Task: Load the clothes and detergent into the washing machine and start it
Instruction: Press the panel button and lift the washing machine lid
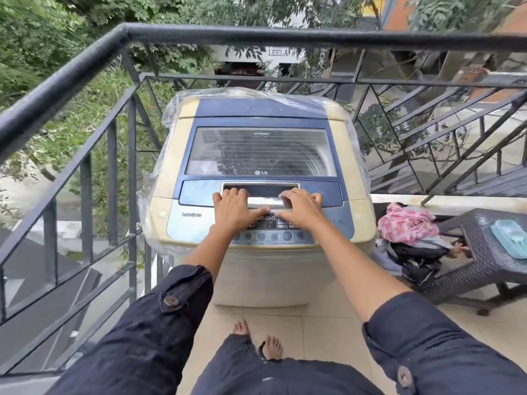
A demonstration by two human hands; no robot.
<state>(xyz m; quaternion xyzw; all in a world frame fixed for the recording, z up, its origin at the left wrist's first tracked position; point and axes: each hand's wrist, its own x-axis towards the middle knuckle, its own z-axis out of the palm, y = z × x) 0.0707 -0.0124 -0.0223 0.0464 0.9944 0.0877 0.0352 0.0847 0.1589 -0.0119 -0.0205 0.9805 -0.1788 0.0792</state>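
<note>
You stand on a tiled balcony floor (322,332) fenced by a black metal railing (256,35), with trees beyond. The washing machine (353,172) sits straight ahead of you, a cream and blue top-loader with crinkled clear plastic film (171,109) draped round its back and left side. Its lid (259,151) is down, a smooth ribbed window in a glossy blue frame. The lid's handle (263,201), a chrome bar in a dark recess, runs left to right across its near edge, just beyond the control panel (268,236).

Your left hand (232,209) and right hand (301,209) grip that handle side by side. On each, the fingers hook into the recess and the thumb lies along the near side. Both are equally near, so the lift looks like an even pull up and away from you, hinging at the far edge.

The clothes (407,225) lie well apart to your right, a soft heap of pink print over dark fabric, low beside the dark woven surface (482,260). Your right hand is nearer them (I cannot pick out the detergent).
</note>
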